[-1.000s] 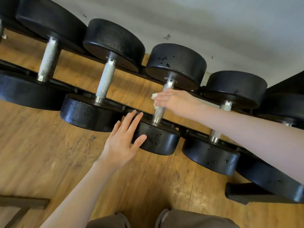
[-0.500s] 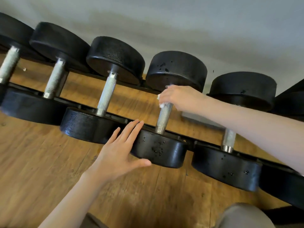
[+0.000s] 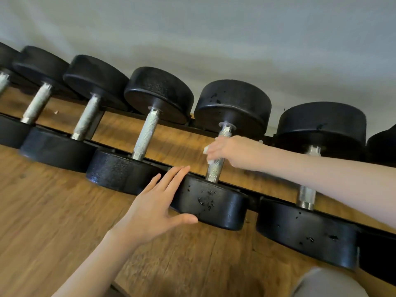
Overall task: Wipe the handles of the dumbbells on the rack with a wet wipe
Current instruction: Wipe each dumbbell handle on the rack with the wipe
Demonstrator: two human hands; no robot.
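Gripping a wet wipe (image 3: 206, 150) around one dumbbell's handle (image 3: 215, 168) mid-rack (image 3: 263, 192), the right hand (image 3: 232, 151) wraps the bar to rub it. The left hand (image 3: 157, 203), fingers straight, presses that dumbbell's front head (image 3: 214, 203), likely steadying it.

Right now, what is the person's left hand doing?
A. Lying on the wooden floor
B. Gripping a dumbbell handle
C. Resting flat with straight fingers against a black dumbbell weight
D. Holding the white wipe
C: the left hand lies with fingers straight against the near weight of the dumbbell, while the right hand wraps the wet wipe around that dumbbell's handle.
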